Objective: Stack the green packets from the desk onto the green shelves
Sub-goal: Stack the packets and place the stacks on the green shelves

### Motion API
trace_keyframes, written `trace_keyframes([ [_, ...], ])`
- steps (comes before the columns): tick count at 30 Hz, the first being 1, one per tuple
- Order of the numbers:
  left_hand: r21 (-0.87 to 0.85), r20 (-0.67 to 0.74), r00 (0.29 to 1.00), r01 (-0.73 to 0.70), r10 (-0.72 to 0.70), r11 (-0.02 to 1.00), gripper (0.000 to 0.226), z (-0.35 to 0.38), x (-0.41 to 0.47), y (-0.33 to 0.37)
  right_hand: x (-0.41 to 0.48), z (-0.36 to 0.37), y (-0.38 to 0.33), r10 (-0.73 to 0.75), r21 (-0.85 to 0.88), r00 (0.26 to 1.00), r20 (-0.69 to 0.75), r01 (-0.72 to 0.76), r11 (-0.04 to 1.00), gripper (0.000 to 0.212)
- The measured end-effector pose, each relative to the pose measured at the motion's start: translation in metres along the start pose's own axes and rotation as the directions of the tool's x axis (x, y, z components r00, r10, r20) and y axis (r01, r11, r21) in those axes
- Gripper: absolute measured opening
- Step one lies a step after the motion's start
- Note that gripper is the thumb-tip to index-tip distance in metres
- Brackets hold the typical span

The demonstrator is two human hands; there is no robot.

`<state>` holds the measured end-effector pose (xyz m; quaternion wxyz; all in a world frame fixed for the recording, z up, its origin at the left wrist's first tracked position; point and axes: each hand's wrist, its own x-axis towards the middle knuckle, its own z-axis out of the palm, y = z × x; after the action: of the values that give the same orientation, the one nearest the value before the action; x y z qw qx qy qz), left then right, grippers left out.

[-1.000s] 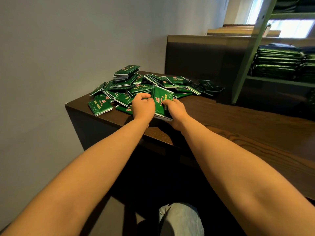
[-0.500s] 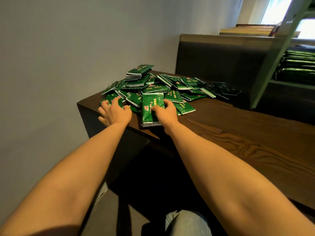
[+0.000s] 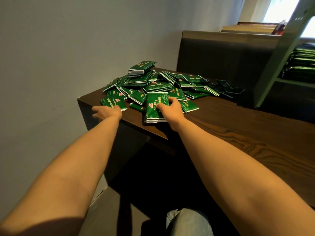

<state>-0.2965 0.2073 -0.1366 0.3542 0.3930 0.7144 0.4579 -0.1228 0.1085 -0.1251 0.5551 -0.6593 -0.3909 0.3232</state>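
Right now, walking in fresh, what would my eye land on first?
A sprawling heap of glossy green packets covers the far corner of the dark wooden desk, against the grey wall. At its near edge the right hand grips a small squared-up stack of packets, while the left hand is beside a loose packet at the desk's left corner. Further packets fill the pale green shelves at far right.

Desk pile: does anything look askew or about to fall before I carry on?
The packets lie in a jumbled heap, tilted every way, not squared. The stack under the right hand sits near the front edge of the desk, and one packet by the left hand lies at the corner. None looks torn.
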Motion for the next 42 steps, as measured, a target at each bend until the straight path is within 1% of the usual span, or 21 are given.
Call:
trace_keyframes([
  [4, 0.038, 0.005, 1.000, -0.008, 0.008, 0.999, 0.066, -0.005, 0.003, -0.002, -0.003, 0.003, 0.000, -0.015, 0.006, 1.000, -0.024, 0.015, 1.000, 0.072],
  [6, -0.003, 0.007, 0.999, -0.052, 0.052, 0.999, 0.058, -0.009, -0.002, 0.000, -0.006, 0.002, -0.001, -0.013, 0.009, 1.000, -0.024, 0.013, 1.000, 0.071],
  [8, -0.105, 0.027, 0.992, -0.117, 0.120, 0.988, 0.045, -0.011, -0.012, 0.001, -0.010, 0.002, -0.003, -0.010, 0.028, 1.000, -0.019, 0.011, 1.000, 0.069],
  [11, -0.169, 0.022, 0.957, -0.283, 0.291, 0.944, 0.040, -0.013, -0.037, 0.008, -0.021, 0.002, -0.008, 0.007, 0.075, 1.000, -0.022, -0.005, 0.997, 0.070],
  [13, -0.209, 0.060, 0.899, -0.413, 0.434, 0.886, 0.032, -0.009, -0.054, 0.013, -0.026, -0.001, -0.008, 0.028, 0.090, 0.999, -0.026, -0.026, 0.996, 0.070],
  [16, -0.276, 0.138, 0.766, -0.579, 0.628, 0.767, 0.020, 0.003, -0.086, 0.019, -0.028, -0.016, -0.009, 0.077, 0.162, 0.996, -0.048, -0.069, 0.984, 0.067],
  [18, -0.266, 0.212, 0.670, -0.661, 0.711, 0.702, 0.028, 0.016, -0.105, 0.019, -0.030, -0.030, -0.011, 0.101, 0.222, 0.992, -0.075, -0.082, 0.972, 0.064],
  [20, -0.240, 0.294, 0.597, -0.710, 0.746, 0.662, 0.034, 0.026, -0.125, 0.020, -0.030, -0.041, -0.013, 0.141, 0.249, 0.987, -0.078, -0.118, 0.961, 0.058],
  [22, -0.257, 0.377, 0.519, -0.737, 0.767, 0.625, 0.040, 0.038, -0.142, 0.021, -0.032, -0.053, -0.014, 0.179, 0.253, 0.980, -0.084, -0.153, 0.955, 0.042],
  [25, -0.267, 0.491, 0.454, -0.734, 0.744, 0.624, 0.042, 0.049, -0.166, 0.020, -0.031, -0.075, -0.012, 0.261, 0.394, 0.961, -0.091, -0.206, 0.896, 0.024],
  [28, -0.281, 0.593, 0.387, -0.722, 0.706, 0.632, 0.040, 0.060, -0.185, 0.015, -0.029, -0.098, -0.009, 0.283, 0.484, 0.959, -0.004, -0.246, 0.840, 0.052],
  [29, -0.302, 0.632, 0.361, -0.701, 0.686, 0.647, 0.041, 0.064, -0.193, 0.015, -0.028, -0.106, -0.008, 0.293, 0.473, 0.956, -0.002, -0.257, 0.843, 0.055],
  [30, -0.328, 0.658, 0.343, -0.671, 0.671, 0.665, 0.045, 0.067, -0.199, 0.015, -0.029, -0.112, -0.006, 0.317, 0.448, 0.948, -0.012, -0.278, 0.850, 0.053],
  [31, -0.353, 0.676, 0.340, -0.630, 0.654, 0.692, 0.053, 0.071, -0.204, 0.015, -0.028, -0.119, -0.002, 0.324, 0.442, 0.946, -0.015, -0.284, 0.851, 0.047],
  [32, -0.376, 0.682, 0.357, -0.578, 0.639, 0.724, 0.059, 0.075, -0.209, 0.016, -0.027, -0.127, 0.002, 0.336, 0.436, 0.942, -0.026, -0.292, 0.851, 0.041],
  [34, -0.411, 0.670, 0.395, -0.508, 0.628, 0.757, 0.061, 0.082, -0.216, 0.016, -0.026, -0.139, 0.010, 0.353, 0.411, 0.935, -0.042, -0.305, 0.859, 0.037],
  [36, -0.413, 0.673, 0.402, -0.492, 0.621, 0.766, 0.061, 0.090, -0.219, 0.017, -0.027, -0.147, 0.011, 0.297, 0.386, 0.955, -0.017, -0.268, 0.883, 0.033],
  [38, -0.433, 0.673, 0.395, -0.476, 0.626, 0.766, 0.058, 0.097, -0.223, 0.018, -0.025, -0.152, 0.009, 0.219, 0.301, 0.976, -0.009, -0.206, 0.931, 0.025],
  [40, -0.449, 0.633, 0.444, -0.456, 0.634, 0.768, 0.049, 0.102, -0.223, 0.022, -0.022, -0.155, 0.006, 0.147, 0.210, 0.986, -0.074, -0.129, 0.969, 0.024],
  [41, -0.433, 0.596, 0.487, -0.474, 0.638, 0.766, 0.044, 0.105, -0.220, 0.023, -0.022, -0.157, 0.005, 0.121, 0.172, 0.986, -0.116, -0.101, 0.980, 0.027],
  [42, -0.377, 0.546, 0.533, -0.533, 0.646, 0.758, 0.040, 0.109, -0.214, 0.023, -0.021, -0.160, 0.006, 0.089, 0.137, 0.985, -0.146, -0.069, 0.988, 0.028],
])
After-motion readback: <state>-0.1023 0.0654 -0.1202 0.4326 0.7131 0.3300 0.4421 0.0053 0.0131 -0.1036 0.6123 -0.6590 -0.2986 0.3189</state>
